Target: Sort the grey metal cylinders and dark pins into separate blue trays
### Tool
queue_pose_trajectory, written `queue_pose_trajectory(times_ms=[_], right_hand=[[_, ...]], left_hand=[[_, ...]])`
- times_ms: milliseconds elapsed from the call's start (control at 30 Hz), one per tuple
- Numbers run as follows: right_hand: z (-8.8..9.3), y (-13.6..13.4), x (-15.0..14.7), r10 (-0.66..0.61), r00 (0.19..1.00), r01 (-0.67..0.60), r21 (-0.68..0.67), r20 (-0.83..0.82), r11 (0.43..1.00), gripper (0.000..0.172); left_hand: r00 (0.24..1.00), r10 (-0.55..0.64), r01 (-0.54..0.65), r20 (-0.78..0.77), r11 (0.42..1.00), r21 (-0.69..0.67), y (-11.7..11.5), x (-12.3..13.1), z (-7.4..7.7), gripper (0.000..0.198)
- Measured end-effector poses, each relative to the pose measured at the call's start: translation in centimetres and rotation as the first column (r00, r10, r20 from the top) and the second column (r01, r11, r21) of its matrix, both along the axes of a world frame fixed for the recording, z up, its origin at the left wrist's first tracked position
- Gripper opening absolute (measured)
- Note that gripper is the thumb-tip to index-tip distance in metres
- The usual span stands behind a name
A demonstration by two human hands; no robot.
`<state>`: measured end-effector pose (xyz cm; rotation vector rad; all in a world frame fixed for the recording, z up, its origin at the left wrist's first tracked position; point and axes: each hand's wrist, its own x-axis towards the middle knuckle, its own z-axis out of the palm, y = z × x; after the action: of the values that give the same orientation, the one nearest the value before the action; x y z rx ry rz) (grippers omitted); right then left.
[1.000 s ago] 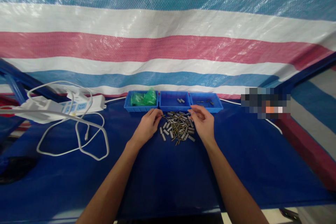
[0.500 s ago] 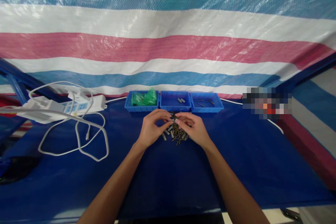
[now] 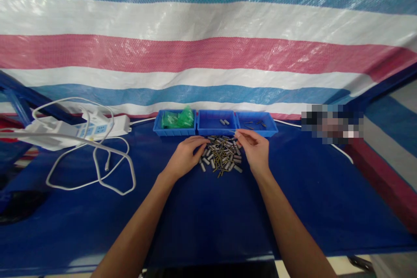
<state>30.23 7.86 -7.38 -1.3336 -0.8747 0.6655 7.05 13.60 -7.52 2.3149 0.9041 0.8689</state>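
A heap of small grey metal sleeves and thin brass pins [image 3: 221, 156] lies on the blue table cover. My left hand [image 3: 184, 156] rests at the heap's left edge, fingers curled in a pinch at the parts. My right hand [image 3: 256, 147] sits at the heap's right side, thumb and forefinger pinched on a thin pin. Behind the heap stand three small blue trays: the left tray [image 3: 158, 129] holds green bags, the middle tray [image 3: 211, 129] holds two grey sleeves, the right tray [image 3: 272, 128] holds a few pins.
A white power strip [image 3: 97, 128] with looping white cables [image 3: 97, 169] lies at the left. A striped tarpaulin [image 3: 208, 52] hangs behind the table. A blurred patch sits at the right. The table's front edge [image 3: 208, 260] runs near my forearms.
My hands had come together over the heap half a second ago; now they have parted, the left to the heap's left edge and the right up toward the trays.
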Motion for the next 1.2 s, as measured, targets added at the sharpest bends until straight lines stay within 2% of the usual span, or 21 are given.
queue_pose_trajectory(times_ms=[100, 200, 267, 467, 667, 733, 833, 933, 1000, 1067, 1133, 1200], right_hand=[[-0.1, 0.1, 1.3, -0.133, 0.99, 0.13, 0.054, 0.041, 0.99, 0.037], [-0.4, 0.2, 2.0, -0.164, 0.985, 0.16, 0.069, 0.06, 0.985, 0.049], [-0.4, 0.1, 2.0, -0.157, 0.985, 0.152, 0.066, 0.073, 0.986, 0.051], [0.2, -0.2, 0.8, -0.082, 0.996, 0.08, 0.038, 0.043, 0.996, 0.043], [-0.4, 0.0, 0.3, -0.028, 0.998, 0.028, 0.011, 0.059, 1.0, 0.041], [-0.4, 0.0, 0.2, -0.013, 0.998, 0.012, 0.015, 0.057, 1.0, 0.041], [0.0, -0.2, -0.1, 0.01, 0.999, -0.011, 0.019, 0.05, 1.0, 0.038], [0.3, -0.4, -0.5, 0.075, 0.996, -0.075, -0.001, 0.052, 0.997, 0.033], [0.4, -0.5, -0.7, 0.157, 0.986, -0.156, -0.025, 0.06, 0.987, 0.031], [0.4, -0.6, -1.0, 0.244, 0.967, -0.241, -0.045, 0.079, 0.97, 0.029], [0.4, -0.7, -1.4, 0.309, 0.947, -0.305, -0.057, 0.087, 0.951, 0.03], [0.5, -0.8, -1.7, 0.36, 0.93, -0.356, -0.06, 0.07, 0.933, 0.032]], left_hand=[[0.997, -0.039, 0.04, -0.066, 0.999, 0.008, 0.3, -0.2, -0.3, 0.027], [0.994, -0.049, 0.052, -0.097, 0.998, 0.022, 0.5, -0.4, -0.6, 0.028], [0.994, -0.024, 0.028, -0.11, 0.999, 0.038, 0.7, -0.6, -0.9, 0.028], [0.982, 0.089, -0.077, -0.166, 0.994, 0.08, 1.2, -1.2, -1.3, 0.025], [0.968, 0.105, -0.085, -0.226, 0.992, 0.096, 1.4, -1.1, -2.0, 0.032], [0.973, 0.116, -0.103, -0.198, 0.992, 0.073, 1.2, -1.0, -2.1, 0.031], [0.989, 0.135, -0.135, -0.065, 0.991, -0.009, 0.8, -0.5, -1.6, 0.028], [0.97, 0.183, -0.154, 0.158, 0.971, -0.183, 0.4, 0.3, -0.8, 0.018], [0.918, 0.23, -0.101, 0.324, 0.923, -0.371, 0.1, 0.8, -0.3, 0.017], [0.858, 0.277, -0.006, 0.432, 0.847, -0.531, -0.2, 1.2, 0.0, 0.028], [0.824, 0.311, 0.059, 0.473, 0.783, -0.619, -0.5, 1.5, 0.3, 0.036], [0.809, 0.33, 0.081, 0.486, 0.757, -0.648, -0.7, 1.7, 0.5, 0.038]])
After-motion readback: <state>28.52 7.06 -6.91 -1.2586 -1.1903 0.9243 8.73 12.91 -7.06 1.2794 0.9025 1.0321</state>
